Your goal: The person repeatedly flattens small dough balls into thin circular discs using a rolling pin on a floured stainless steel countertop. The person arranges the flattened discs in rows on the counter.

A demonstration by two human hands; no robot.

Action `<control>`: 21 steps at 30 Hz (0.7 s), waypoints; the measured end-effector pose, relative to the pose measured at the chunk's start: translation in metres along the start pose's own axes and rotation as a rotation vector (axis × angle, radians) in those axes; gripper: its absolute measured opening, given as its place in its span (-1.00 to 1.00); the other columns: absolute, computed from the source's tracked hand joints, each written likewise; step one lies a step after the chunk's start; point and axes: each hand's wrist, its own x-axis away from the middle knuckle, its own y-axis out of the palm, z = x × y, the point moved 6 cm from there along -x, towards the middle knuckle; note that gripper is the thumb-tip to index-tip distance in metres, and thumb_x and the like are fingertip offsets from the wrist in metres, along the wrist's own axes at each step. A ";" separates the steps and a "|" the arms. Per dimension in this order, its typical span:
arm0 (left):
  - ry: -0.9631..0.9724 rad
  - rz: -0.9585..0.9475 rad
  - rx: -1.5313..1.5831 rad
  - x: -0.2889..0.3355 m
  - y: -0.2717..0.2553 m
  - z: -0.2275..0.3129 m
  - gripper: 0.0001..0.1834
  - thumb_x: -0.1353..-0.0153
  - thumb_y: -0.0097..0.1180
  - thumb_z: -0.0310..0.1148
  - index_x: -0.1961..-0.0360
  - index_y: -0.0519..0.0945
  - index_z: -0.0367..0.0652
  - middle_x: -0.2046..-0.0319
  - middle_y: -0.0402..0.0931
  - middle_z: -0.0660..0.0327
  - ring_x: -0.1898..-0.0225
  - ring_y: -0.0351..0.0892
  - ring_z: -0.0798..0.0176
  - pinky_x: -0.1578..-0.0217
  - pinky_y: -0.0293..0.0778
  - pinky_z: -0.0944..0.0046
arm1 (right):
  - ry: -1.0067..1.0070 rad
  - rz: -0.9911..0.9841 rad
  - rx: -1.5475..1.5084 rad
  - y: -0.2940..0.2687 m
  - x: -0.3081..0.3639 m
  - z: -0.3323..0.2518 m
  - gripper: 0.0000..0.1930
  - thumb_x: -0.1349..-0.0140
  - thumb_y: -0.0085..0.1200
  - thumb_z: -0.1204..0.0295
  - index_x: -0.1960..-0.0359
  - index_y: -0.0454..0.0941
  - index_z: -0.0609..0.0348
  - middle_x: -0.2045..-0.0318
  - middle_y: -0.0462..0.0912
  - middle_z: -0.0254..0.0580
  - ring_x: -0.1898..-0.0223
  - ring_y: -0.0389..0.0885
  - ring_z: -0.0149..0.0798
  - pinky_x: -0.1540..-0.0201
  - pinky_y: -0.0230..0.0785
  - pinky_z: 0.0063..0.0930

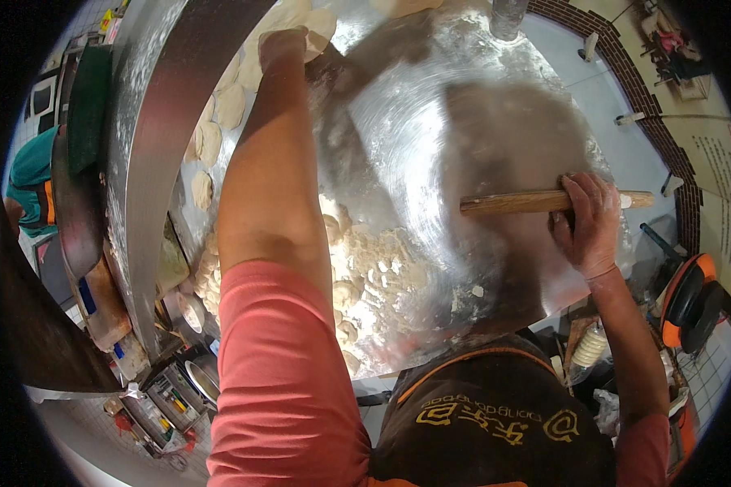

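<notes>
1. Right hand (590, 223): fingers wrapped around wooden rolling pin (516, 203), grip nearer its right end; a short stub sticks out past the hand.
2. Rolling pin: right part of view, lying roughly crosswise, longer end pointing left. Over the tabletop (414, 122); cannot tell if touching it.
3. Left hand (283, 47): far reach, top of view, at the flattened dough rounds (321, 23). Fingers mostly hidden; cannot tell if wide, narrow or gripping dough.
4. Dough rounds: bunched around left hand, some overlapping. Smaller dough pieces (231, 105) run down the left side of the tabletop, left of the left forearm.
5. Dough lumps (347, 295): right of left forearm, lower part of tabletop, beside a patch of loose flour (390, 264).
6. Tabletop: shiny metal, streaked with flour, swirl marks near middle.
7. Left upper arm in pinkish-red sleeve (288, 349); dark apron (487, 434) with orange trim at lower edge.
8. Curved metal panel (166, 105) left of tabletop. Another person in teal clothing (34, 174) beyond it, far left.
9. Orange-and-black round item (690, 300) right, off the tabletop.
</notes>
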 end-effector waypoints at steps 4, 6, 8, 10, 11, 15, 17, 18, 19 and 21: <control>0.025 -0.018 -0.081 -0.021 0.006 -0.008 -0.48 0.07 0.26 -0.08 0.17 0.61 -0.27 0.12 0.57 0.00 0.08 0.56 0.09 0.05 0.43 0.17 | -0.014 0.030 0.025 0.001 0.001 0.000 -0.53 0.18 0.16 0.50 0.10 0.46 0.20 0.08 0.49 -0.06 0.04 0.42 0.08 -0.01 0.24 -0.04; 0.088 0.018 -0.095 -0.017 0.007 -0.001 -0.47 0.09 0.31 -0.10 0.18 0.60 -0.29 0.14 0.58 0.00 0.12 0.57 0.10 0.08 0.45 0.17 | -0.013 0.046 -0.005 0.001 0.001 0.000 -0.52 0.19 0.16 0.50 0.10 0.46 0.20 0.08 0.49 -0.06 0.05 0.42 0.07 0.00 0.25 -0.04; 0.168 0.098 -0.077 -0.008 0.004 0.007 -0.47 0.11 0.35 -0.11 0.20 0.59 -0.32 0.17 0.58 0.01 0.15 0.58 0.11 0.11 0.46 0.18 | -0.008 0.030 -0.005 0.000 0.000 0.000 -0.51 0.21 0.16 0.50 0.10 0.46 0.21 0.09 0.49 -0.05 0.07 0.43 0.07 0.02 0.26 -0.05; 0.185 0.148 0.063 -0.003 0.005 0.005 -0.46 0.13 0.39 -0.13 0.22 0.59 -0.35 0.19 0.59 0.02 0.19 0.58 0.12 0.14 0.47 0.18 | -0.016 0.012 -0.009 0.000 -0.002 -0.002 -0.50 0.22 0.15 0.51 0.10 0.45 0.22 0.10 0.49 -0.04 0.08 0.43 0.06 0.03 0.26 -0.05; 0.177 0.154 0.176 0.000 0.006 -0.002 -0.45 0.15 0.41 -0.14 0.23 0.58 -0.37 0.20 0.59 0.03 0.21 0.58 0.13 0.15 0.48 0.18 | -0.022 0.004 -0.011 0.001 -0.003 -0.004 -0.50 0.23 0.14 0.51 0.10 0.45 0.22 0.10 0.49 -0.03 0.08 0.43 0.06 0.03 0.25 -0.06; 0.022 -0.064 0.901 0.022 0.012 -0.024 -0.52 0.12 0.39 -0.28 0.21 0.55 -0.36 0.24 0.58 0.03 0.23 0.59 0.07 0.20 0.52 0.19 | 0.009 -0.052 -0.003 0.004 -0.002 -0.003 -0.49 0.24 0.13 0.53 0.10 0.44 0.22 0.10 0.49 -0.01 0.07 0.43 0.07 0.03 0.23 -0.06; -0.079 -0.114 1.183 0.027 0.013 -0.047 -0.55 0.10 0.37 -0.34 0.18 0.54 -0.34 0.25 0.58 0.04 0.22 0.59 0.06 0.20 0.53 0.21 | -0.005 -0.057 -0.003 0.006 -0.002 -0.004 -0.48 0.23 0.12 0.52 0.08 0.44 0.22 0.07 0.48 -0.01 0.03 0.42 0.08 -0.02 0.20 -0.06; -0.138 -0.136 1.318 0.050 0.007 -0.043 -0.56 0.09 0.36 -0.37 0.16 0.54 -0.33 0.24 0.58 0.04 0.21 0.60 0.06 0.19 0.52 0.22 | 0.005 -0.054 -0.003 0.007 -0.001 -0.002 -0.48 0.23 0.12 0.52 0.07 0.44 0.21 0.06 0.48 -0.02 0.01 0.41 0.09 -0.04 0.19 -0.05; -0.201 -0.149 1.455 0.073 -0.001 -0.048 -0.57 0.08 0.35 -0.40 0.15 0.53 -0.32 0.24 0.58 0.04 0.20 0.60 0.06 0.17 0.52 0.23 | 0.014 -0.057 0.013 0.008 0.001 -0.001 -0.48 0.21 0.12 0.52 0.06 0.44 0.21 0.05 0.48 -0.02 -0.01 0.40 0.09 -0.07 0.17 -0.05; 0.825 0.176 0.046 0.110 -0.051 -0.064 -0.60 0.04 0.30 -0.49 0.11 0.53 -0.26 0.23 0.59 0.04 0.16 0.61 0.06 0.13 0.50 0.22 | 0.028 -0.062 0.049 0.009 0.005 0.000 -0.47 0.19 0.11 0.50 0.03 0.43 0.21 0.03 0.47 -0.01 -0.05 0.38 0.10 -0.12 0.14 -0.05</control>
